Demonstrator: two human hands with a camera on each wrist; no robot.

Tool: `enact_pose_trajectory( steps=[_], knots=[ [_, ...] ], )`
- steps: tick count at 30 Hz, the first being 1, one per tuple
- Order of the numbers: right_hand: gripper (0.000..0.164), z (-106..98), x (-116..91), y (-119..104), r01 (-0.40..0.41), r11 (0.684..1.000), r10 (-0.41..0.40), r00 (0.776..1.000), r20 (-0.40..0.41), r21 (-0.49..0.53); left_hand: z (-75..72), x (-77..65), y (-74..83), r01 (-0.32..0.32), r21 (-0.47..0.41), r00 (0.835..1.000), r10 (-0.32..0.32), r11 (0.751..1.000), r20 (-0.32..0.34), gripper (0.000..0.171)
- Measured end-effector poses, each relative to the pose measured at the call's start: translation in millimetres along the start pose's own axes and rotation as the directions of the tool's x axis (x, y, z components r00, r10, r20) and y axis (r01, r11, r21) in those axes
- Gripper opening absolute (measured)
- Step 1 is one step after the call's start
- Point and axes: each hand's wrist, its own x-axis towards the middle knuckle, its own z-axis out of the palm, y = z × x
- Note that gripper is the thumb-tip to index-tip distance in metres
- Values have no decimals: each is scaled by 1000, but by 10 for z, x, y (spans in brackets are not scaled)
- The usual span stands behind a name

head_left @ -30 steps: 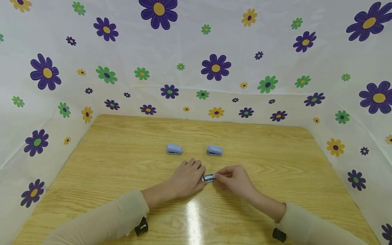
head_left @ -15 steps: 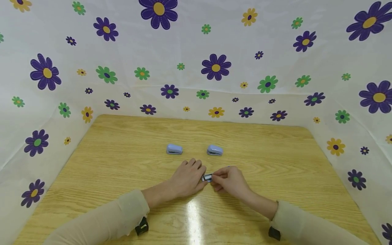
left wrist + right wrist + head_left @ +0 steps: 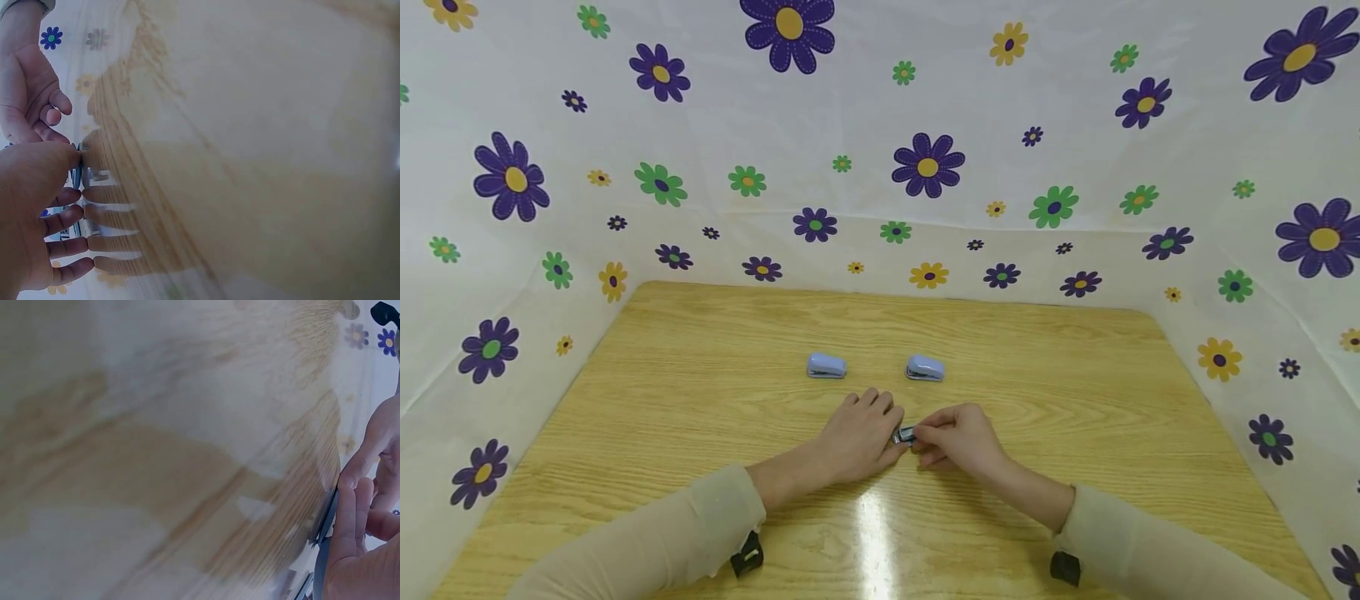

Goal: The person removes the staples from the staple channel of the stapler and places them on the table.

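Between the two hands on the wooden table lies a small stapler (image 3: 904, 435), its metal staple channel showing from above. My left hand (image 3: 861, 437) holds its left end, thumb on the near side and fingers on the far side. The right hand (image 3: 962, 437) has thumb and index finger pinched at the stapler's right part, which those fingers mostly cover. In the left wrist view the stapler's blue edge (image 3: 76, 169) shows beside the left thumb. The right wrist view catches its dark edge (image 3: 328, 515) low beside the right hand (image 3: 362, 569).
Two light blue mini staplers stand farther back, one at left (image 3: 827, 366) and one at right (image 3: 925, 367). A white cloth with printed flowers (image 3: 865, 108) encloses the table (image 3: 700, 350) at the back and both sides.
The right hand has slid left along the stapler toward the left hand, so less of the metal channel shows. The left hand and the two staplers behind stay in place.
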Motion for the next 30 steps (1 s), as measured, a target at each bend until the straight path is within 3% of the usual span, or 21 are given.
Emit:
enact_pose_trajectory(
  steps=[14,22,30],
  knots=[
    [25,-27,9,-7,-17,999,16,1000,18,41,18,19,3,-8,-12,1000,8,1000,-12,34],
    [29,-118,-130,-61,-59,992,57,998,20,112,36,25,-33,13,-37,1000,-13,999,-1,32],
    [28,-84,-283,48,-118,988,109,990,91,100,3,4,-62,32,-76,999,-31,997,16,32]
  ],
)
